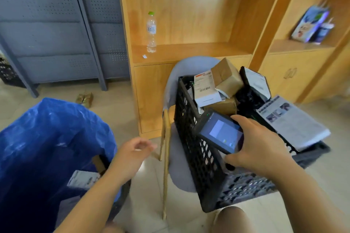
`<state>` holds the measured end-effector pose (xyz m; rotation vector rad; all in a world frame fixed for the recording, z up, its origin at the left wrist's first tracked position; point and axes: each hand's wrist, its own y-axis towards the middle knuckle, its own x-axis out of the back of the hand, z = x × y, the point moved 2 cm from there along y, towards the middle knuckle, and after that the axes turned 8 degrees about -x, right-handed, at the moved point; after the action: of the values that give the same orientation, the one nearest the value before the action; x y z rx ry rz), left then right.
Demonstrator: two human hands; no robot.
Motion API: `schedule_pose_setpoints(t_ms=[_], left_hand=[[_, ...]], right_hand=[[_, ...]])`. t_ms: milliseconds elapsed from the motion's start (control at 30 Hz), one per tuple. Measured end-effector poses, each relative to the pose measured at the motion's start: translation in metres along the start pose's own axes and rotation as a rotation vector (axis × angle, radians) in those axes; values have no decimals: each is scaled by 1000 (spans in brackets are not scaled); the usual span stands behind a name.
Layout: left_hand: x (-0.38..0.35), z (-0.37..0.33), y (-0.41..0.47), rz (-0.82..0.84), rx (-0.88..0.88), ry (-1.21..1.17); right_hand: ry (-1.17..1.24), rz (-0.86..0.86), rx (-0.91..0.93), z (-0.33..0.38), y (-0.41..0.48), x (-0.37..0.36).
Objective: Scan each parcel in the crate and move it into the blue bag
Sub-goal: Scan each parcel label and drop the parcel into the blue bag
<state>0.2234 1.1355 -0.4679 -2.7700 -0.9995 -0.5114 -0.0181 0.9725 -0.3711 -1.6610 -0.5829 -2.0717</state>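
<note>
Right hand point(259, 143) grips scanner point(220, 132), fingers curled round it, just over crate point(189, 128). White-labelled parcel point(204, 85) lies beyond it, barcode up: aim at that label, hold steady. Left hand point(132, 155) empty, loosely curled; blue bag point(47, 138) to its left.

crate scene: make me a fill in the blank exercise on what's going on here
The right hand grips a handheld ____ over the black crate.
The left hand holds ____, hovering beside the blue bag.
The water bottle on the wooden shelf has a ____ cap.
Missing: scanner; nothing; green.
</note>
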Motion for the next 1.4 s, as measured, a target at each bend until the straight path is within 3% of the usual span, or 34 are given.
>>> schedule_pose_setpoints(t_ms=[200,400,567,667,867,1000,1400], left_hand=[[-93,-51,18,167,-250,-21],[-181,-89,20,463,-622,459],[-217,-103,28,708,-640,684],[-223,-106,34,739,-642,848],[-224,-113,45,754,-509,933],[-219,-114,53,701,-422,774],[-154,-109,56,149,-121,-250]], right_hand=[[2,-121,-187,-76,-13,20],[89,-189,-352,-132,-29,25],[119,-192,-395,-158,-37,22],[120,-187,-390,-167,-36,19],[136,-171,-382,-172,-28,15],[142,-191,-379,-173,-26,16],[232,-244,-325,-145,-21,17]])
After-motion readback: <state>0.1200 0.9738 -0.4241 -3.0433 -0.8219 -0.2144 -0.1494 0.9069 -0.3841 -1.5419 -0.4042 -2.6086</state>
